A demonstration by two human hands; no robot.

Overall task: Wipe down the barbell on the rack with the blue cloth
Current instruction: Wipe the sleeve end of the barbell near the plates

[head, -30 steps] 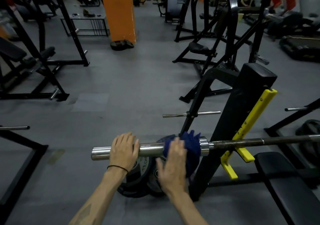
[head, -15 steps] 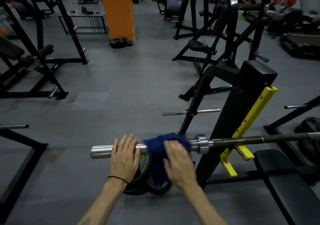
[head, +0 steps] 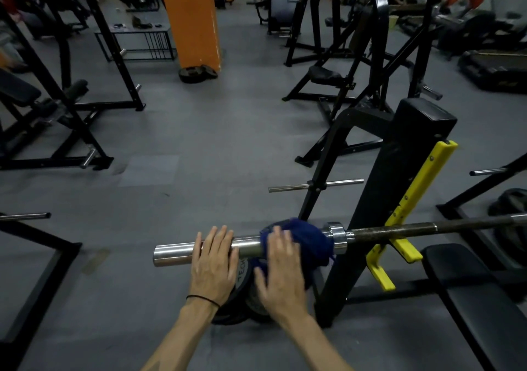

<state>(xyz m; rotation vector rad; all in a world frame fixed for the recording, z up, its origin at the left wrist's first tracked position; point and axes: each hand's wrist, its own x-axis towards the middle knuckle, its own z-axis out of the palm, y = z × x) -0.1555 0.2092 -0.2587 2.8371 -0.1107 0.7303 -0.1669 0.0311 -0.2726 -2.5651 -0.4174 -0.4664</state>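
The barbell point(head: 399, 230) lies across the yellow hooks point(head: 405, 246) of the black rack point(head: 399, 176); its chrome sleeve point(head: 171, 252) points left. A blue cloth point(head: 310, 239) is bunched over the sleeve, right against the collar. My right hand point(head: 281, 271) presses on the cloth's left part, fingers laid fairly straight over the top and blurred by motion. Just left of it, my left hand point(head: 214, 262) rests flat on the bare sleeve, fingers stretched across it. The thumbs are hidden.
Weight plates point(head: 231, 316) lean on the floor under the sleeve. A black bench pad point(head: 479, 299) sits at lower right. A plate-storage peg point(head: 336, 184) juts out behind the rack. Other black machines and an orange pillar point(head: 194, 20) stand further off on the grey floor.
My right hand slid the cloth left along the sleeve toward my left hand, then back right to the collar. My left hand stayed on the sleeve.
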